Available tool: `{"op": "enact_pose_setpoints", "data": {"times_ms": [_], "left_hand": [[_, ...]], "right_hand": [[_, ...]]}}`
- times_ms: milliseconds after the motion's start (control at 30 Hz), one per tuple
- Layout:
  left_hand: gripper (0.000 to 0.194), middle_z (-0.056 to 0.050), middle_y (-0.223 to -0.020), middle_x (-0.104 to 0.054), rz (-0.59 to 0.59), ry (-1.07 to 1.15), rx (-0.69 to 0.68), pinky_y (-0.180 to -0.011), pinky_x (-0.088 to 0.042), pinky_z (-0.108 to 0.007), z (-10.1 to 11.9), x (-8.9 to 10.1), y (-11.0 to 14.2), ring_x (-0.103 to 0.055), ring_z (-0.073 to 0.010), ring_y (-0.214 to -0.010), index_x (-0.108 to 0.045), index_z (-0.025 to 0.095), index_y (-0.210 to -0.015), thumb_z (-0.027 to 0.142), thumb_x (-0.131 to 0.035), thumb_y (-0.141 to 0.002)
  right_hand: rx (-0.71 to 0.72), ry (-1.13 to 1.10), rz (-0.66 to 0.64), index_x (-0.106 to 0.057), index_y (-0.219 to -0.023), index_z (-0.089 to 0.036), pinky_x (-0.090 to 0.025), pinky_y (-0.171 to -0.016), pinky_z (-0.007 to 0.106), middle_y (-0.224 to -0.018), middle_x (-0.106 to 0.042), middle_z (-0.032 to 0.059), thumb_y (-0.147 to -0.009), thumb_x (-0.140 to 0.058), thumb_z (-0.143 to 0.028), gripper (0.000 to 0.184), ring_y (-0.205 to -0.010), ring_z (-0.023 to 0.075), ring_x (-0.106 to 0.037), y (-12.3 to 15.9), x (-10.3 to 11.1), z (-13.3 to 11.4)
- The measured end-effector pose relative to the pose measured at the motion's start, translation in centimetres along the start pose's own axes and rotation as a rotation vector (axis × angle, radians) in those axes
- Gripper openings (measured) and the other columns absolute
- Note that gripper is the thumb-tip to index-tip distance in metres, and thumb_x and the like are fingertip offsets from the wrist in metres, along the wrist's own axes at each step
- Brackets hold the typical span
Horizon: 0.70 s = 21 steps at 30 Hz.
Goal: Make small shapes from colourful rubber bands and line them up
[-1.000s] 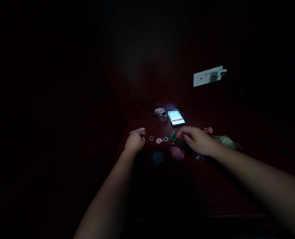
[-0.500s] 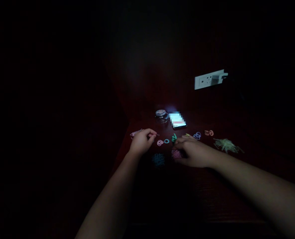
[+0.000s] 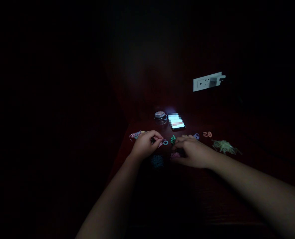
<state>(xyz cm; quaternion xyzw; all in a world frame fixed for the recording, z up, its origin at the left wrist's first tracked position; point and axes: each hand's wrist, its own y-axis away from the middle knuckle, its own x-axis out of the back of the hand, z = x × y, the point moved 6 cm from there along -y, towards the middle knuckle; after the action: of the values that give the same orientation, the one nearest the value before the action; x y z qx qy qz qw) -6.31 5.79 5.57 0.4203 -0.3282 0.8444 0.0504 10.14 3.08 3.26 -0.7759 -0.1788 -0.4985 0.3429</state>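
Note:
The scene is very dark, on a dark red wooden table (image 3: 212,186). My left hand (image 3: 145,147) is closed in a pinch, its fingertips near a pink ring and a blue ring (image 3: 165,142); what it pinches is too small to name. My right hand (image 3: 192,152) lies curled over a pink pile of small loops (image 3: 175,154), fingers bent down near a green piece (image 3: 172,139). A dark teal pile (image 3: 157,161) lies between my hands. A cluster of small coloured rings (image 3: 136,134) sits left of my left hand.
A lit phone (image 3: 176,121) lies at the back beside a small round glass jar (image 3: 160,117). A pale green pile (image 3: 224,146) and orange rings (image 3: 207,134) lie to the right. On the wall a white socket (image 3: 207,81) holds a plug.
My left hand has moved right, away from the ring cluster toward the pink and blue rings. My right hand has drawn back and down onto the pink pile.

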Motion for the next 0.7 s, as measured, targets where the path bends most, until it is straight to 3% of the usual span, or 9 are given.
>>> {"op": "enact_pose_setpoints", "data": {"times_ms": [133,300,700], "left_hand": [[0.003,0.000,-0.087,-0.073,0.029,0.011,-0.078,-0.075,-0.048,-0.025,1.0,0.1,0.1,-0.065,-0.0134,-0.081,-0.066,0.020,-0.084,0.022,-0.064,-0.082],[0.003,-0.001,-0.085,-0.073,0.028,0.035,-0.153,-0.073,-0.049,-0.026,2.3,-0.1,0.2,-0.065,-0.0139,-0.078,-0.067,0.021,-0.083,0.023,-0.065,-0.082],[0.006,-0.001,-0.082,-0.070,0.004,0.064,-0.209,-0.070,-0.049,-0.025,2.9,-0.4,0.2,-0.062,-0.0129,-0.075,-0.069,0.021,-0.087,0.023,-0.065,-0.082]], "right_hand": [[-0.073,-0.002,0.129,-0.070,-0.091,-0.022,-0.038,-0.078,0.038,-0.088,-0.066,0.0059,-0.082,-0.064,-0.038,0.019,-0.088,0.0236,-0.058,-0.2,0.8,0.5],[-0.065,-0.042,0.231,-0.066,-0.092,-0.021,-0.037,-0.075,0.034,-0.085,-0.064,0.0037,-0.083,-0.063,-0.029,0.012,-0.084,0.0205,-0.058,-0.4,1.6,0.4],[-0.030,-0.119,0.259,-0.065,-0.085,-0.021,-0.035,-0.075,0.032,-0.080,-0.063,0.0016,-0.085,-0.059,-0.022,0.006,-0.080,0.0180,-0.057,-0.4,1.7,0.4]]}}
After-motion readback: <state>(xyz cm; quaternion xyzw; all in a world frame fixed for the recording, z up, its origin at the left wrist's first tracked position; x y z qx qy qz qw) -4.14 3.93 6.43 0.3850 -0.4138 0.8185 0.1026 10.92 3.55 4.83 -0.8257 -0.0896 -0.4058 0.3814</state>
